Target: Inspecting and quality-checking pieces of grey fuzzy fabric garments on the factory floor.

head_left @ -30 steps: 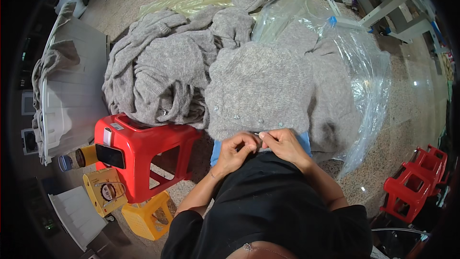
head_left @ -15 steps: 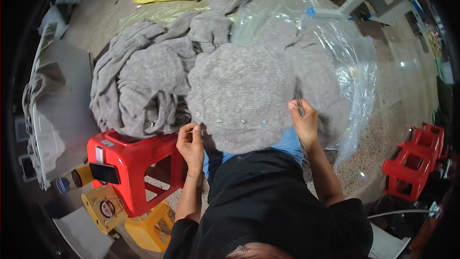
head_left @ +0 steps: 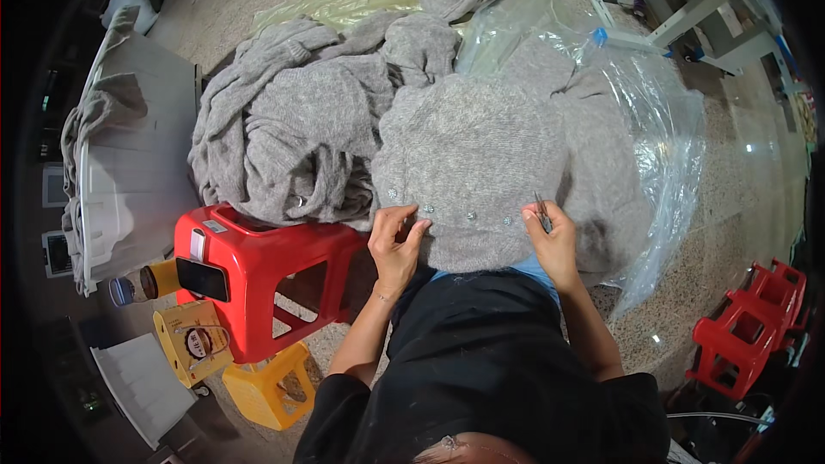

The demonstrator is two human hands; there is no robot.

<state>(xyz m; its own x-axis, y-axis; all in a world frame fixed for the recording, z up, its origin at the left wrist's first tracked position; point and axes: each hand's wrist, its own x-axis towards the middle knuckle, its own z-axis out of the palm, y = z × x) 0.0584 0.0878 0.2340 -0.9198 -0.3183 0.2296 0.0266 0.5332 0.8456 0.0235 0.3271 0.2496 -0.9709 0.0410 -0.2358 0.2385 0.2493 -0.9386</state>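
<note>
One grey sweater (head_left: 473,146) on the lap (head_left: 529,265) should handle soft and light, best held near its buttons (head_left: 471,216), the left hand (head_left: 397,245) with fingers narrowly parted there, the right hand (head_left: 554,245) pinching a small metal tool (head_left: 543,216).

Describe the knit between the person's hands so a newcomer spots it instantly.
Find the big red stool at left, then the tangled grey heap just above it in the picture. Immediately right of the heap, the grey knit lies spread, its near part between left hand and right hand. Its row of four shiny buttons sets it apart.
</note>
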